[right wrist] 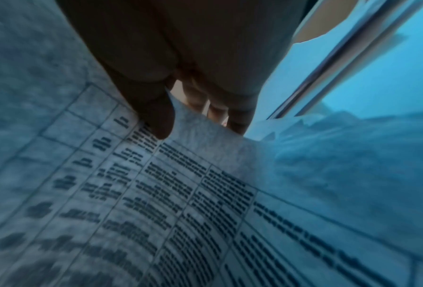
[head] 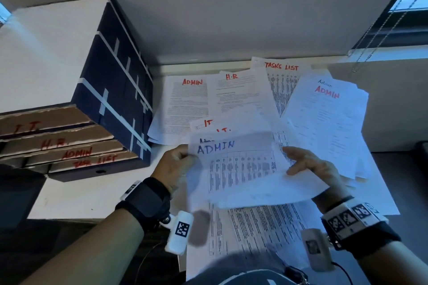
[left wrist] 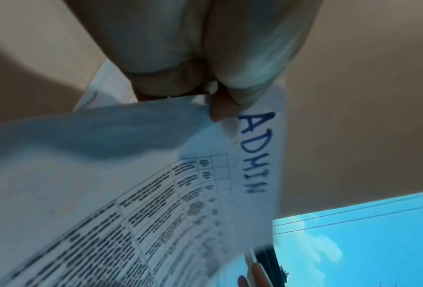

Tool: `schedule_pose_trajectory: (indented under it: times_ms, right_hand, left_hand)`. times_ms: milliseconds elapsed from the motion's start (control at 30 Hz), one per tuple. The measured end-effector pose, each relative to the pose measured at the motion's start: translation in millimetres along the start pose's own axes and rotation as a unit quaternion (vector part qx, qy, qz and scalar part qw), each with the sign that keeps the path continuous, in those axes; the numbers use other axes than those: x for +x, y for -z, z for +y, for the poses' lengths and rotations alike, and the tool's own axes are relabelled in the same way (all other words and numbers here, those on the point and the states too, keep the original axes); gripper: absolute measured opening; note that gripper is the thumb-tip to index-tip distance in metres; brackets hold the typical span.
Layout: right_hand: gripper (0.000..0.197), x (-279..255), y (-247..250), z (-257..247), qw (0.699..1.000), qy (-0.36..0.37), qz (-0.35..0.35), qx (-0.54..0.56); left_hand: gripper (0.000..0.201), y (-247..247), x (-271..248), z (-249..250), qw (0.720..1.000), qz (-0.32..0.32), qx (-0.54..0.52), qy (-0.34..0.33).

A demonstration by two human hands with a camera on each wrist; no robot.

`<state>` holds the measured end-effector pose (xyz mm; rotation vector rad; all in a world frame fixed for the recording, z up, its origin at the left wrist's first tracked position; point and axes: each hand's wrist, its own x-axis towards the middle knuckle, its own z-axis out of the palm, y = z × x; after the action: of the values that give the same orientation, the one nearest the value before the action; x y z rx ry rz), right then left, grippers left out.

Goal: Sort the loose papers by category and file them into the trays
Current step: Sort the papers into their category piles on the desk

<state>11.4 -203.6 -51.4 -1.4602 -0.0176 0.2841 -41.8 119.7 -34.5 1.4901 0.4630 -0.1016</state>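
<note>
A sheet marked ADMIN in blue (head: 240, 164) with a printed table is held up over the desk, other sheets behind it. My left hand (head: 178, 164) pinches its top left corner, thumb on the front (left wrist: 220, 108) beside the blue word. My right hand (head: 308, 164) holds the right edge, thumb on the printed side (right wrist: 156, 120) and fingers behind the paper. Loose papers (head: 231, 99) headed ADMIN, H.R, IT and TASKS LIST lie spread across the desk beyond. A dark stacked tray unit (head: 76, 141) at left has cardboard fronts labelled I.T., H.R., ADMIN and TASK LIST.
More printed sheets (head: 254, 227) lie under my hands near the desk's front edge. A wall runs behind the desk. At the right are a window (head: 412, 2) and hanging blind chains (head: 375, 37). The tray unit's white top (head: 46, 53) rises high at left.
</note>
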Motion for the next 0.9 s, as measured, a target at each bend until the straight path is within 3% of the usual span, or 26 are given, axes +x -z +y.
schedule_pose_trajectory:
  times_ms: [100, 200, 267, 333, 367, 400, 500, 533, 600, 633, 733, 767, 800, 833, 900]
  right_hand:
    - [0.016, -2, 20, 10, 0.998, -0.001, -0.068, -0.009]
    - [0.027, -1, 18, 7, 0.994, -0.019, -0.106, -0.015]
    - [0.012, 4, 3, -1, 0.994, -0.054, -0.096, 0.01]
    - [0.053, 8, -9, -4, 0.992, -0.092, -0.086, 0.009]
    - [0.062, 5, -7, -3, 0.992, -0.103, -0.075, 0.008]
    - [0.058, 5, -7, -2, 0.993, -0.105, -0.059, 0.007]
    - [0.011, 4, -12, 2, 0.998, -0.049, -0.037, -0.014]
    - [0.016, 0, -11, 2, 0.998, -0.04, -0.039, -0.035]
    - [0.055, -3, -7, 4, 0.997, -0.031, -0.025, -0.069]
    - [0.064, -2, -5, 3, 0.997, -0.019, -0.013, -0.067]
    - [0.05, -3, 2, 3, 0.997, 0.024, 0.037, -0.063]
    - [0.041, -4, 7, 4, 0.997, 0.026, 0.046, -0.048]
    - [0.046, -5, 11, 4, 0.998, 0.019, 0.051, -0.041]
    - [0.062, -5, 18, 8, 0.997, 0.01, 0.059, -0.044]
    - [0.086, -4, 30, 16, 0.997, 0.003, 0.056, -0.06]
  left_hand:
    - [0.033, -3, -4, 4, 0.999, 0.02, 0.015, -0.02]
    - [0.048, -6, -5, 5, 0.999, 0.01, 0.026, -0.03]
    - [0.049, -11, -6, 5, 1.0, 0.007, 0.015, -0.027]
    - [0.046, -15, -6, 7, 1.0, -0.004, -0.003, -0.017]
    - [0.046, -16, -6, 9, 1.0, -0.011, -0.015, -0.016]
    - [0.047, -17, -6, 9, 0.999, -0.016, -0.033, -0.017]
    - [0.053, -21, -5, 9, 0.993, -0.033, -0.113, 0.006]
    - [0.055, -22, -6, 8, 0.989, -0.041, -0.144, 0.018]
    - [0.05, -26, -10, 6, 0.981, -0.072, -0.176, 0.047]
    - [0.047, -27, -12, 7, 0.978, -0.083, -0.18, 0.06]
    - [0.038, -23, -3, 11, 0.98, -0.046, -0.175, 0.082]
    - [0.032, -20, 7, 10, 0.992, -0.011, -0.11, 0.068]
    - [0.025, -16, 21, 10, 0.999, 0.024, 0.023, 0.034]
    - [0.024, -13, 33, 10, 0.979, 0.036, 0.2, -0.002]
    - [0.057, -11, 55, 12, 0.879, -0.013, 0.476, -0.033]
